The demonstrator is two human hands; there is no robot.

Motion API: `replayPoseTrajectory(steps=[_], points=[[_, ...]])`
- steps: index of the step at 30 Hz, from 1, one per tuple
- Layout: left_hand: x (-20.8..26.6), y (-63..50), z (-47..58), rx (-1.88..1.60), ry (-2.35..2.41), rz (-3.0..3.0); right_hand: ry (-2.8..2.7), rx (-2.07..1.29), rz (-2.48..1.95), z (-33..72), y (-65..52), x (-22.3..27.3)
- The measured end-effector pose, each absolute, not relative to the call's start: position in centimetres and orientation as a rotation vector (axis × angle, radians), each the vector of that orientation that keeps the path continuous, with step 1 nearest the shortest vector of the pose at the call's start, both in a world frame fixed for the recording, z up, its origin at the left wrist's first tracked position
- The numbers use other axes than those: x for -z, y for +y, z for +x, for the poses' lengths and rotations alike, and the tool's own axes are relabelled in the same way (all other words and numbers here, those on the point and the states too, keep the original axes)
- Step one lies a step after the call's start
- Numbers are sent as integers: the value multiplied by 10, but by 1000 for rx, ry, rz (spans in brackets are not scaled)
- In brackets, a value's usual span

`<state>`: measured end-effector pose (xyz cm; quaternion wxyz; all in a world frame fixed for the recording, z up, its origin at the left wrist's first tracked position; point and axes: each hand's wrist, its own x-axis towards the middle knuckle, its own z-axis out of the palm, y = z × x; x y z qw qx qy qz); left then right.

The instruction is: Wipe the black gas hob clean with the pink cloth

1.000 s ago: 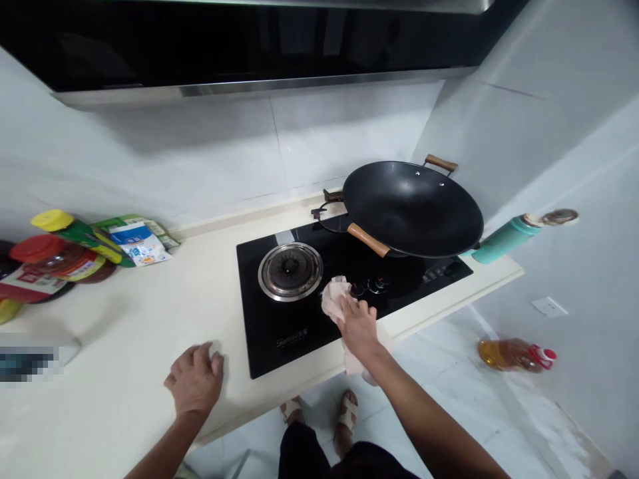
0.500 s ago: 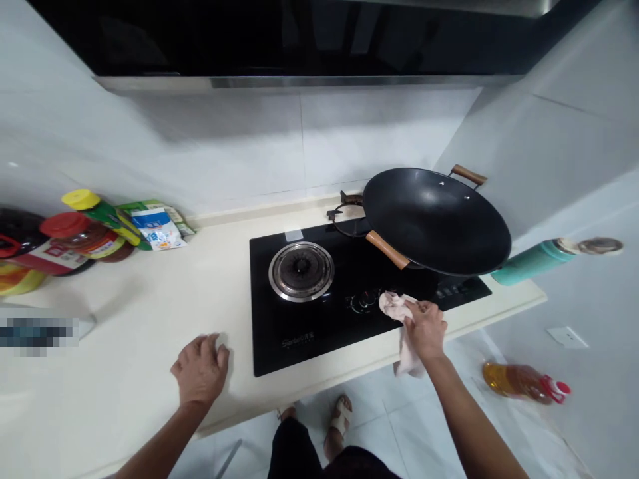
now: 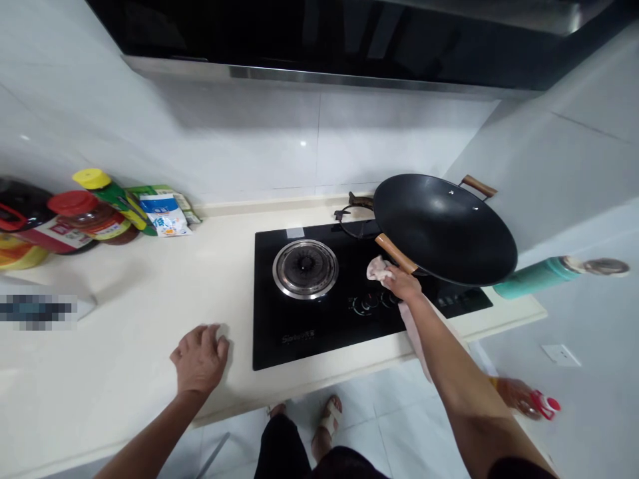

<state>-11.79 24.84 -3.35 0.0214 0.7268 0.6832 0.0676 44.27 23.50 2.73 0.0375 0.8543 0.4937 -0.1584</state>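
My right hand (image 3: 403,283) grips a pale pink cloth (image 3: 378,269), pressing its bunched end against the black glass gas hob (image 3: 319,329). The cloth's loose end trails under my forearm past the counter's front edge. Just behind that hand is the wooden handle (image 3: 396,253) of a large black wok (image 3: 444,229), which sits tilted over the right burner. Two control knobs (image 3: 370,301) lie nearer the front. My left hand (image 3: 200,358) rests on the cream countertop (image 3: 150,313) left of the hob, fingers slightly bent and apart, holding nothing visible.
The left burner (image 3: 305,269) is uncovered. Bottles, including a red-capped jar (image 3: 97,216), and seasoning packets (image 3: 167,214) line the back left. A teal cylinder (image 3: 536,276) stands at the right end. An oil bottle (image 3: 522,397) is low at right. The range hood (image 3: 324,40) overhangs.
My right hand has moved the cloth back across the hob, from beside the knobs to near the wok handle. My left hand stays on the counter. The view has shifted slightly.
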Motion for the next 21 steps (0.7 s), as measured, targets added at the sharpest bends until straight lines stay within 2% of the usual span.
replayPoseTrajectory(steps=[9, 15, 21], points=[[34, 248, -118, -224, 2129, 2249, 1752, 899, 2365, 407, 245, -46], [32, 247, -116, -189, 2135, 2226, 1789, 964, 2203, 410, 253, -57], [32, 245, -113, -206, 2134, 2202, 1813, 872, 2189, 393, 258, -49]])
